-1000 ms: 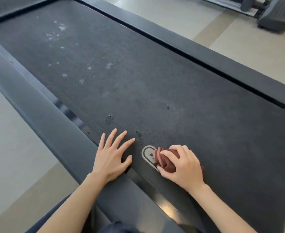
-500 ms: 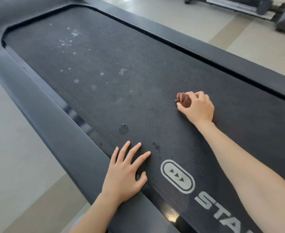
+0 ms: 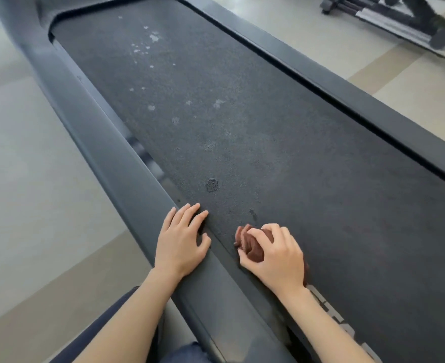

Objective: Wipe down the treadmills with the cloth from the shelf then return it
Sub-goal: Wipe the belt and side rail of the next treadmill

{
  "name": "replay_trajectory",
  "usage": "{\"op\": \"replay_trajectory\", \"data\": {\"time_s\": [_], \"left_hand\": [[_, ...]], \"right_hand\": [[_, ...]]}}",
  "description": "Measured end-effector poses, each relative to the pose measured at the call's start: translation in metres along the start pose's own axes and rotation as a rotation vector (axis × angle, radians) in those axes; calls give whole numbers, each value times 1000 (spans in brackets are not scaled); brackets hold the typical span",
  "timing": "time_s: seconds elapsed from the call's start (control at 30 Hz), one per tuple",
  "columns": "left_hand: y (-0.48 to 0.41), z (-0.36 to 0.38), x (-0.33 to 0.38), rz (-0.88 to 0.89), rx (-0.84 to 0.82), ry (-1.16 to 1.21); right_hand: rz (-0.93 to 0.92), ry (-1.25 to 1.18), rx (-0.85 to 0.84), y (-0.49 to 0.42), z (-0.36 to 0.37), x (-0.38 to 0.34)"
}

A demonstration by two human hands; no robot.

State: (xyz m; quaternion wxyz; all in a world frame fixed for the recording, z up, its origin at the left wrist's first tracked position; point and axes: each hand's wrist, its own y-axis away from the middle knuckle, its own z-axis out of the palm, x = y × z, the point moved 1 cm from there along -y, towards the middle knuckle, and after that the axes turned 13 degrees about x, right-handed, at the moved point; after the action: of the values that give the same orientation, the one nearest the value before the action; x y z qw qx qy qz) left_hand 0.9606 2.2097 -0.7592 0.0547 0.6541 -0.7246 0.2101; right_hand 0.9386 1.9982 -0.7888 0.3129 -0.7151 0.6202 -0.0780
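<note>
A dark treadmill belt (image 3: 281, 132) runs from the near right to the far left, with pale specks and a dark spot on it. My right hand (image 3: 276, 255) grips a bunched brown cloth (image 3: 253, 244) and presses it on the belt's near left edge. My left hand (image 3: 180, 239) rests flat, fingers spread, on the grey left side rail (image 3: 103, 142), its fingertips reaching the belt edge.
The right side rail (image 3: 347, 85) borders the belt. Beige floor (image 3: 27, 179) lies left of the treadmill. Another exercise machine (image 3: 410, 19) stands at the far right. White lettering on the belt shows under my right forearm.
My right hand has pulled the cloth back from the middle of the belt to the near left edge, close beside my left hand. The left hand stayed on the rail.
</note>
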Motion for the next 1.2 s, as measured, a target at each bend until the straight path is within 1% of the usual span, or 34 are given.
{"op": "replay_trajectory", "data": {"time_s": [0.13, 0.23, 0.33, 0.43, 0.53, 0.6, 0.7, 0.73, 0.8, 0.87, 0.93, 1.0, 1.1, 1.2], "left_hand": [[-3, 5, 0, 7, 22, 21], [-1, 6, -2, 10, 43, 27], [-4, 7, -1, 10, 48, 35], [-1, 7, -1, 19, 48, 46], [-3, 4, 0, 15, 30, 45], [-4, 1, 2, 5, 7, 38], [0, 1, -7, 122, -66, 35], [-4, 0, -14, 176, -95, 13], [-18, 0, -32, 253, -79, -30], [-45, -5, -54, 247, -47, -69], [-83, -5, -76, 247, -58, -124], [-123, 2, -98, 268, -85, -168], [-167, 14, -121, 306, -137, -187], [-179, 23, -135, 300, -138, -142]], "right_hand": [[34, 35, 27, -89, 47, 3], [48, 84, -36, -142, 75, 6], [86, 117, -80, -164, 86, 6], [57, 65, -98, -139, 64, 3], [-5, 14, -58, -68, 19, 0], [11, 15, -43, -23, -6, 0], [63, 54, -13, 11, -10, -10], [61, 56, 19, 4, -3, -15], [41, 40, 4, -16, 11, -30], [14, 36, 9, -46, 33, -51], [2, 44, 15, -83, 62, -69], [57, 69, 38, -118, 91, -73], [181, 146, 83, -162, 122, -59], [250, 236, 46, -205, 142, -44]]}}
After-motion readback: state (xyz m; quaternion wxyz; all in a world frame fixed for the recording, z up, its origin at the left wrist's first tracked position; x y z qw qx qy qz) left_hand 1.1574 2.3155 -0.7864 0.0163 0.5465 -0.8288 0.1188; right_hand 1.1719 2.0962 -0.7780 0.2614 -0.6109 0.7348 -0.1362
